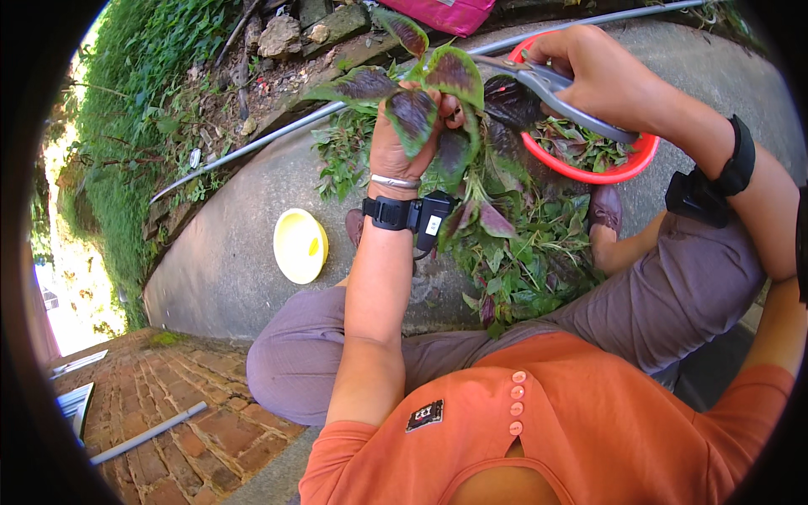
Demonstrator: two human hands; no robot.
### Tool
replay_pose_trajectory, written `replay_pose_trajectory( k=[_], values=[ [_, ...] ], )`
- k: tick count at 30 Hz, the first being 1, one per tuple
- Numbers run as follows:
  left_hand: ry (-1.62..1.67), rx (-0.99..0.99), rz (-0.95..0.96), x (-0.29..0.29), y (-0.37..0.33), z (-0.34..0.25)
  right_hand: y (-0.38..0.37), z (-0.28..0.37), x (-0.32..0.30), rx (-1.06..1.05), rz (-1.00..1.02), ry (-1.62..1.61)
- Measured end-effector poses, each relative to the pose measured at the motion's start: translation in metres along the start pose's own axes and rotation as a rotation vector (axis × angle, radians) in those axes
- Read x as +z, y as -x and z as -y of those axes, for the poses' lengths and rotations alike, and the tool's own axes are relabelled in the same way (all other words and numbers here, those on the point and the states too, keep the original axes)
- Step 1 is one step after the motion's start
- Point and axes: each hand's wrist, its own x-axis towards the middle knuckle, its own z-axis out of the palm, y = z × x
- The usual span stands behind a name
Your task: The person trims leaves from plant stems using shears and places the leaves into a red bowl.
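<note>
- Outdoors: a concrete slab (227,261) edged by weeds and a grey pipe (252,143).
- Left hand (400,139) clenched around a leafy purple-green sprig (421,101), its leaves fanning above the fist.
- Right hand (598,71) grips scissors (547,88), blades just right of the sprig, over a red bowl (627,168).
- A heap of cuttings (522,252) lies below both hands.

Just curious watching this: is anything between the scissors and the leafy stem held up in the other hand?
Nothing visible. The right hand holds the scissors with the blades right at the purple-green leafy stem gripped by the left hand, above the red bowl.
</note>
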Motion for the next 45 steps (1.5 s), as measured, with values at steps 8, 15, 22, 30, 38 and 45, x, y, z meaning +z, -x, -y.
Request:
replay_pose_trajectory(
  k=[8, 15, 22, 30, 38, 45],
  values=[
    [-0.030, -0.003, -0.067, 0.029, 0.003, -0.004, 0.036, -0.007, -0.006, -0.110, -0.155, 0.221],
    [-0.038, -0.082, 0.023, 0.042, -0.007, 0.013, 0.065, -0.016, -0.011, -0.174, -0.203, 0.283],
    [-0.031, -0.192, 0.180, 0.054, -0.026, 0.018, 0.085, -0.030, -0.018, -0.172, -0.283, 0.319],
    [-0.157, -0.220, 0.113, 0.084, -0.051, 0.042, 0.105, -0.045, -0.027, -0.013, -0.285, 0.309],
    [-0.190, -0.240, 0.310, 0.097, -0.067, 0.051, 0.113, -0.050, -0.029, 0.057, -0.268, 0.310],
    [-0.213, -0.288, 0.315, 0.098, -0.074, 0.061, 0.110, -0.044, -0.029, 0.200, -0.216, 0.285]
  ],
)
